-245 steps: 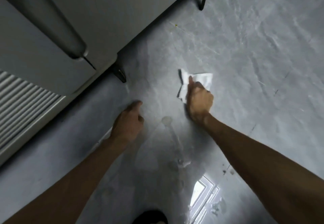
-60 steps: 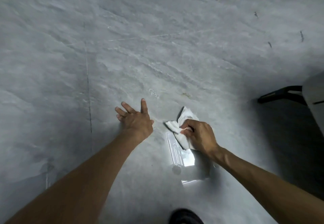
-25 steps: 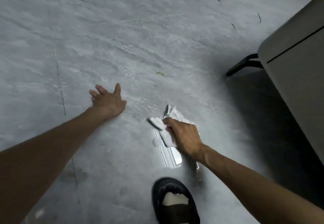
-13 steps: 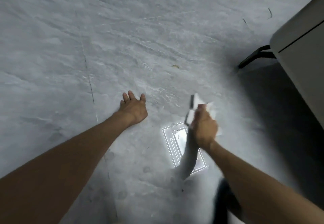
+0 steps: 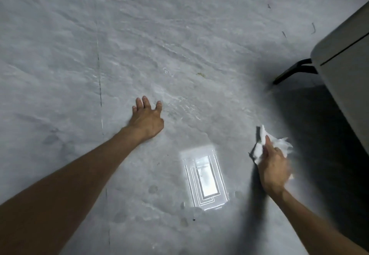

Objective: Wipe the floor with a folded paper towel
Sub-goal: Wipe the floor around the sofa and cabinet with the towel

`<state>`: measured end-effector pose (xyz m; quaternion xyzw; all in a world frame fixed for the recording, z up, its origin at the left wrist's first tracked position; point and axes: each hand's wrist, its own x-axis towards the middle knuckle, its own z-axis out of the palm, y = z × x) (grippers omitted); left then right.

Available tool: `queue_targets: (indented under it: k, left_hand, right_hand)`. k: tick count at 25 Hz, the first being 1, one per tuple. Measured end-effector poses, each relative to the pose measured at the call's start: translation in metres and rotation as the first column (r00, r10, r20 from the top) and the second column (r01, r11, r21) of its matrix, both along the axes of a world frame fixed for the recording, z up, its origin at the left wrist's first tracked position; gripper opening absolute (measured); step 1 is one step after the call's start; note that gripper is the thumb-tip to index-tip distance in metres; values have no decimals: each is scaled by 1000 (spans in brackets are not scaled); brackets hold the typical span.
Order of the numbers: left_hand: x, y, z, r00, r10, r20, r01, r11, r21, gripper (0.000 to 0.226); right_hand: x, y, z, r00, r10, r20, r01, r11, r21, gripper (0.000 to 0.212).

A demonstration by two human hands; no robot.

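Paper towel (image 5: 261,144) crumpled in right hand (image 5: 273,170), fingers clenched round it, near floor (image 5: 139,45) right of bright reflection (image 5: 205,178). Left hand (image 5: 146,120) flat on floor, fingers spread.

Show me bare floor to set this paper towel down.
Bare floor lies beyond the left hand, and between both hands around the bright reflection. Crowded at right: cabinet and its black leg near the right hand holding the paper towel.

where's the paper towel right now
Head view, lower right: the paper towel is bunched in the right hand, right of the bright reflection and below the grey cabinet.
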<state>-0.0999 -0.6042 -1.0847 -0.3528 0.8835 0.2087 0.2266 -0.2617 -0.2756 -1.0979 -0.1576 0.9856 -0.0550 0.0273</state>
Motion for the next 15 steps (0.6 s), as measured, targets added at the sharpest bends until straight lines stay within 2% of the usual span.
queue_targets:
  k: [1,2,4,6,7,8,9,10,11,12,13,14,15]
  left_hand:
    - [2,4,-1,1000,12,-23,-13,1000,-23,64]
    - [4,11,-2,999,21,-50,-23,999,-44,63]
    - [11,22,-3,993,-3,-115,-7,996,-93,60]
    - [28,36,-1,984,-56,-171,34,991,-128,58]
    - [38,43,2,981,-68,-183,44,990,-134,57]
    - [47,50,6,980,-68,-185,43,990,-133,57]
    - [55,57,9,983,-55,-174,34,992,-122,56]
    - [61,64,11,987,-39,-153,23,994,-106,56]
    - [64,69,12,991,-39,-127,26,995,-101,56]
    - [64,72,12,994,-49,-98,38,994,-103,55]
    - [64,75,13,996,-59,-73,51,994,-99,56]
    - [62,76,14,997,-61,-55,56,995,-82,57]
    - [61,76,16,998,-48,-42,45,997,-59,57]
  right_hand:
    - [20,-13,-5,1000,9,-24,-9,1000,-1,51]
    - [45,-28,-12,996,87,-25,-87,996,-25,48]
    - [101,-61,-23,925,381,-7,-381,923,-60,51]
    - [123,-74,-24,710,701,65,-701,713,-37,63]
    - [111,-72,-18,600,793,104,-794,607,-43,63]
    - [92,-61,-11,531,839,118,-845,535,-4,61]
    - [71,-43,-8,545,830,122,-838,542,57,60]
    - [49,-23,-7,636,763,119,-772,626,109,59]
    - [25,-2,-5,770,630,97,-637,763,109,58]
    - [10,15,-1,901,429,62,-432,900,60,54]
    - [7,24,-1,981,189,38,-189,982,-2,49]
    - [17,22,-2,1000,-12,16,12,1000,-25,47]
    - [35,9,-5,995,-96,-14,96,995,-10,46]
